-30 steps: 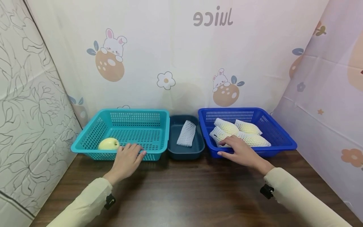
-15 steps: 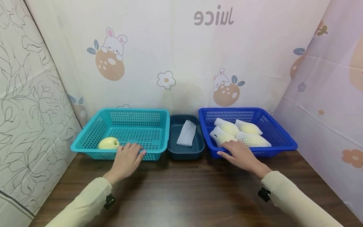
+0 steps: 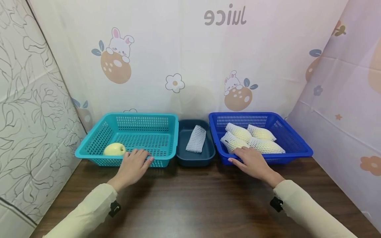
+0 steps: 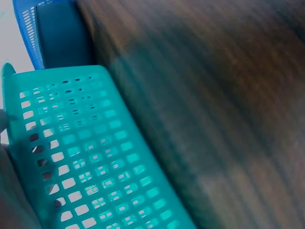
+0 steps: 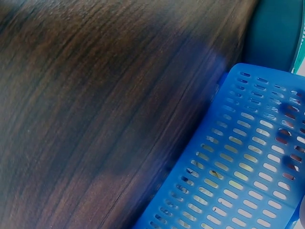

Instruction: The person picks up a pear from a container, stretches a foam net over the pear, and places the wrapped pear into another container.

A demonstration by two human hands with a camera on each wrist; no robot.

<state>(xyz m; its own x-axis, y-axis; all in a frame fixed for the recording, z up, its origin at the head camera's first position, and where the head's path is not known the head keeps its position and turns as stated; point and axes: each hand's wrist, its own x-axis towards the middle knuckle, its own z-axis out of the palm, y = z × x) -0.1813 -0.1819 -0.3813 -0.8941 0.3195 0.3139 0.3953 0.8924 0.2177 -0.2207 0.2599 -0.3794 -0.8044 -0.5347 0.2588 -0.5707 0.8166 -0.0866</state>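
Note:
My left hand rests on the front rim of the teal basket, fingers relaxed over the edge. Just beyond those fingertips, a pale yellow apple lies in the basket's front left corner. On the right, my right hand lies over the front rim of the blue basket, its fingertips right beside a net-wrapped fruit. Several pale yellow fruits in white foam nets fill that basket's left part. Fingers show dimly through the slots of the blue basket in the right wrist view.
Between the baskets stands a dark blue-grey tray holding a loose white foam net. All three containers sit along the back of the brown wooden table, against a printed curtain. A patterned panel borders the left side.
My right hand has lowered onto the blue basket's front rim, its raised fingers coming down beside the fruit, and then stays still. The left hand keeps its place.

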